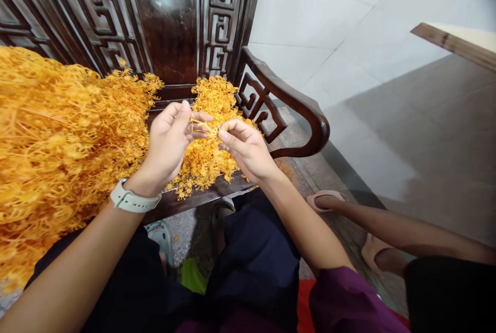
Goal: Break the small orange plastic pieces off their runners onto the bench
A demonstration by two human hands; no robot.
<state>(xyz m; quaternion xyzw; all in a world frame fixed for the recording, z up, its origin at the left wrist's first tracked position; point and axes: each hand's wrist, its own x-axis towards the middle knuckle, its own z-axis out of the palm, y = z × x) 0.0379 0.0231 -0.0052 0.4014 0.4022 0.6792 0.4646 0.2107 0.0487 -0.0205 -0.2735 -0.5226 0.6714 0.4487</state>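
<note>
Thin yellow-orange plastic sprigs (201,125) with branching tips stretch between my two hands. My left hand (167,139), with a pale watch strap on its wrist, is closed on the stem side, its thumb up and its other fingers pointing right. Thumb and forefinger of my right hand (248,149) pinch the other end. Just beneath both hands, a smaller pile of the same yellow-orange pieces (203,167) covers part of the dark wooden bench seat (182,202). A much larger heap of yellow-orange sprigs (70,136) rises at the left. My fingers partly hide what they grip.
A curved wooden armrest (298,103) bounds the seat on the right. The carved bench back (166,33) stands behind. Another person's legs (406,227) in sandals are at the right. A wooden board edge (453,43) juts in at upper right.
</note>
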